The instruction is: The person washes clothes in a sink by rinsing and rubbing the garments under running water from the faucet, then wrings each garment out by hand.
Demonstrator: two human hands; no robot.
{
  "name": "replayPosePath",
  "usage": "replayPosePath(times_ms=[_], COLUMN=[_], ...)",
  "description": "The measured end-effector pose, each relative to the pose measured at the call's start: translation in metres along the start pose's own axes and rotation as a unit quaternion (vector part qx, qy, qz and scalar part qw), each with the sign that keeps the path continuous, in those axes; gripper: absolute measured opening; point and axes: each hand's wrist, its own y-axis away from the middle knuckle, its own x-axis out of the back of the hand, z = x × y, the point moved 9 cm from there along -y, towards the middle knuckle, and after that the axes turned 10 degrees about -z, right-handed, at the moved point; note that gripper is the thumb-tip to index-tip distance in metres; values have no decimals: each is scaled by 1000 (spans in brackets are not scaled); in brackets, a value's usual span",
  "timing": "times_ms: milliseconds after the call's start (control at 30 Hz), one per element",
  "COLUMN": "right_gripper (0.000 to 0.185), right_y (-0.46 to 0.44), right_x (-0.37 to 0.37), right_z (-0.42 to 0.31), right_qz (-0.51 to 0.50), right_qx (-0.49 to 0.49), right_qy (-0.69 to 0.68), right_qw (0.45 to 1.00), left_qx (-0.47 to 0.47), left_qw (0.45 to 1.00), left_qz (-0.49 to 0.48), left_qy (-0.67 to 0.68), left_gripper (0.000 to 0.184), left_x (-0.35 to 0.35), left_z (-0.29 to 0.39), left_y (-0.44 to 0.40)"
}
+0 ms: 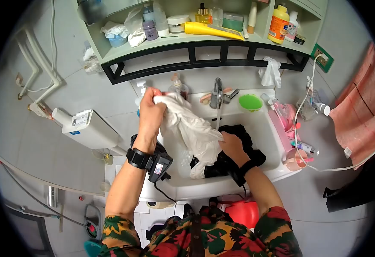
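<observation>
A wet-looking white cloth garment (187,124) stretches between my two hands above the sink (260,145). My left hand (152,112) is raised at the left, its fingers closed on the upper end of the garment. Lower down at the right, my right hand (233,147) grips the garment's other side. Part of the white cloth hangs into the basin. Beneath my right hand lies a bunched black garment (249,147). Water runs from the faucet (216,94) in a thin stream behind the white cloth. Both wrists wear black straps, the left one with a boxy device.
A shelf (166,45) with bottles, jars and a yellow tube (213,31) overhangs the sink. A green bowl (251,103) sits on the sink's back right corner. Pink holders (281,128) and a white cable (296,137) line the right side. A red basin (244,213) is below.
</observation>
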Motion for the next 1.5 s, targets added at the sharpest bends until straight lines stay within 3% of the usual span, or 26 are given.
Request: replayPosePath(times_ms=[67,100,200,233,300,367,400,500,533,633,667,700,800,900,967,1033,1100,1133,1167,1233,1267,1367,1433,1500], right_gripper=[22,22,27,27,26,27,27,22,35,49,68,68,106,118,123,122,120,101,101,73,52,50,47,44], right_y=[3,2,-11,-7,2,-4,-6,-8,-11,-2,1,3,6,6,-4,-7,-22,-25,-26,-30,-35,-21,-9,-7], right_x=[6,8,32,49,71,69,67,62,58,64,56,52,9,-27,-61,-52,-34,-29,-26,-35,-46,-63,-41,-12], right_z=[8,7,1,-14,-48,-69,-84,-103,-93,-72,-68,-63,-44,-31,-19,-29,-40,-45,-52,-48,-35,10,36,41], right_qz=[40,39,26,31,0,-24,-52,-62,-93,-61,-98,-100,-119,-134,-123,-125,-94,-92,-97,-152,-70,-20,26,24], right_qx=[23,20,47,45,41,82,125,148,142,151,154,152,183,150,156,129,156,162,162,43,60,-7,-61,-93], right_qy=[-129,-131,-452,-454,-622,-619,-615,-597,-586,-585,-581,-584,-499,-391,-365,-323,-355,-420,-424,-480,-471,-575,-531,-544], right_qw=[991,990,890,890,782,781,776,786,792,795,793,791,838,898,909,929,917,888,886,863,877,818,845,834], left_qx=[27,59,106,119,95,55,82,122,126,155,150,142,87,11,-49,-102,-138,-151,-164,-132,-123,-48,45,135], left_qw=[1000,998,993,990,980,967,957,960,960,971,975,978,989,987,983,965,924,916,908,980,980,986,982,976], left_qz=[5,9,-50,-79,-153,-232,-271,-248,-249,-183,-163,-141,-70,-86,-90,-153,-286,-292,-298,4,-1,30,105,107], left_qy=[-10,-18,0,7,-80,-89,-69,-35,-34,13,36,59,99,138,149,185,215,230,246,152,155,156,150,136], left_gripper=[26,27,38,42,62,74,81,65,65,30,30,30,31,29,26,24,36,35,34,32,27,24,24,29], left_x=[11,15,0,-7,-20,-53,-67,-84,-84,-78,-76,-75,-72,-73,-74,-80,-82,-78,-74,-41,-34,1,26,28], left_z=[-25,-37,-54,-60,-68,-58,-70,-87,-91,-91,-83,-72,-10,59,99,136,163,169,175,157,147,83,23,-35], left_y=[4,10,26,29,33,40,45,45,43,36,33,30,11,-12,-19,-23,-24,-26,-27,-29,-28,-10,14,46])
